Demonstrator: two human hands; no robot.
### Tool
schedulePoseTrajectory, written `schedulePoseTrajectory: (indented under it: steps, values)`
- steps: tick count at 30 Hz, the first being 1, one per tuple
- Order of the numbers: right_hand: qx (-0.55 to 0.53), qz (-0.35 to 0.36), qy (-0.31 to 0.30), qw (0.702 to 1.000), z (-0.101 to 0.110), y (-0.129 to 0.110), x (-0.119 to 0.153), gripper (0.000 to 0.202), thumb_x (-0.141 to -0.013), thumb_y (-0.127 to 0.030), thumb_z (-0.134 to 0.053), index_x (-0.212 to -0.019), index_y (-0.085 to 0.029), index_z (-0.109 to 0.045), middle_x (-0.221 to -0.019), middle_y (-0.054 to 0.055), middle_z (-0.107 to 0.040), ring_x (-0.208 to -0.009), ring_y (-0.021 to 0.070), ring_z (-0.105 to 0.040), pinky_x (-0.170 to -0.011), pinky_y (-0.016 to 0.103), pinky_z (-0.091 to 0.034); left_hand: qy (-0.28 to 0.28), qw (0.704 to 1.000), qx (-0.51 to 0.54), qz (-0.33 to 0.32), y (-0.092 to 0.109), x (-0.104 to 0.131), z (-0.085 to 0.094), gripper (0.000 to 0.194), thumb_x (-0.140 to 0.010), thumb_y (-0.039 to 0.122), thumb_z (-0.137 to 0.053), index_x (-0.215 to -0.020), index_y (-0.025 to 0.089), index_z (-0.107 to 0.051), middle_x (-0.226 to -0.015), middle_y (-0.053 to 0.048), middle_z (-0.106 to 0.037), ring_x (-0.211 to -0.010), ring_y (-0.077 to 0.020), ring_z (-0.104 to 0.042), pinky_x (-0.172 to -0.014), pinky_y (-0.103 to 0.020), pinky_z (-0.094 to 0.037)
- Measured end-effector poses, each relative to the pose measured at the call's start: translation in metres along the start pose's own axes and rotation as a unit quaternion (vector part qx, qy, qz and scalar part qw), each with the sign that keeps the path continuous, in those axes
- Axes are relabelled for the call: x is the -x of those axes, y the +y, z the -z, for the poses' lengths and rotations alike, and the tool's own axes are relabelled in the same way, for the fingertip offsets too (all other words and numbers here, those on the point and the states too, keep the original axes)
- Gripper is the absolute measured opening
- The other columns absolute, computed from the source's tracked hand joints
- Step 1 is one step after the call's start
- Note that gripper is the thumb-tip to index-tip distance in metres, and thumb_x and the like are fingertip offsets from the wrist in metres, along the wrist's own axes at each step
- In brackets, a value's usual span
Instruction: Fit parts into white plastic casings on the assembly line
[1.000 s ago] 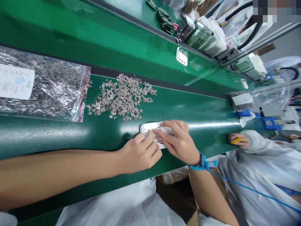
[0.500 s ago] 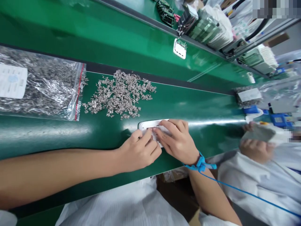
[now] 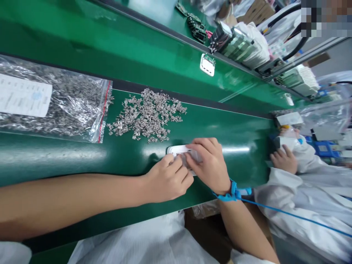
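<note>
White plastic casing (image 3: 178, 149) is pinned flat on the green surface (image 3: 236, 132) by both hands, as a second ago; the left hand (image 3: 167, 180) pinches narrowly at its slot, the right hand (image 3: 210, 165) presses beside. Loose metal clips (image 3: 147, 114) lie just beyond the grip.

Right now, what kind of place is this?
Most likely an electronics assembly line. Both hands, left hand and right hand, work a white casing on a green bench, beside loose metal clips, with circuit boards stacked beyond.
</note>
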State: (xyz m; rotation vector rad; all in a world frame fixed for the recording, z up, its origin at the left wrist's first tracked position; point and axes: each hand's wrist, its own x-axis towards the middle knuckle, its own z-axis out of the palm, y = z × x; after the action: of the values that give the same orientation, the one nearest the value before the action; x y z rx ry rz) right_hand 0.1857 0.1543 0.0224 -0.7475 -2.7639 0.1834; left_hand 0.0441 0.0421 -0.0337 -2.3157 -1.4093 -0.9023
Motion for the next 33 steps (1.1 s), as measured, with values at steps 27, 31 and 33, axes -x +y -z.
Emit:
schedulePoseTrajectory:
  steps: [27,31,33]
  values:
    - [0.055,-0.002,-0.010,0.998,-0.0010,-0.0088,-0.0023,0.006,-0.098,-0.024,-0.057,-0.095,-0.019,-0.058,-0.106,0.008,-0.064,-0.095,0.0298,-0.051,-0.077,0.043,-0.032,0.001,1.000,-0.003,-0.012,0.0002,-0.0003,-0.0046,0.015,-0.094,0.023,-0.055,-0.090,0.014,-0.066,-0.090,-0.012,-0.068,-0.097,-0.0297,-0.065,-0.085,-0.041,-0.049]
    - [0.052,0.014,-0.015,0.998,0.0013,-0.0058,0.0003,0.006,-0.097,-0.022,-0.059,-0.101,-0.018,-0.062,-0.110,0.008,-0.064,-0.098,0.0298,-0.052,-0.079,0.044,-0.033,0.001,1.000,-0.014,-0.012,0.0002,0.0001,-0.0047,0.016,-0.094,0.024,-0.056,-0.096,0.012,-0.067,-0.093,-0.012,-0.068,-0.101,-0.0308,-0.064,-0.083,-0.042,-0.049]
    - [0.039,0.013,-0.015,0.999,0.0026,-0.0042,0.0010,0.009,-0.095,-0.019,-0.058,-0.103,-0.018,-0.063,-0.111,0.007,-0.064,-0.099,0.0294,-0.052,-0.079,0.044,-0.034,0.011,1.000,-0.021,-0.010,0.0003,0.0005,-0.0051,0.016,-0.095,0.024,-0.056,-0.095,0.012,-0.067,-0.090,-0.011,-0.069,-0.101,-0.0310,-0.065,-0.082,-0.042,-0.049]
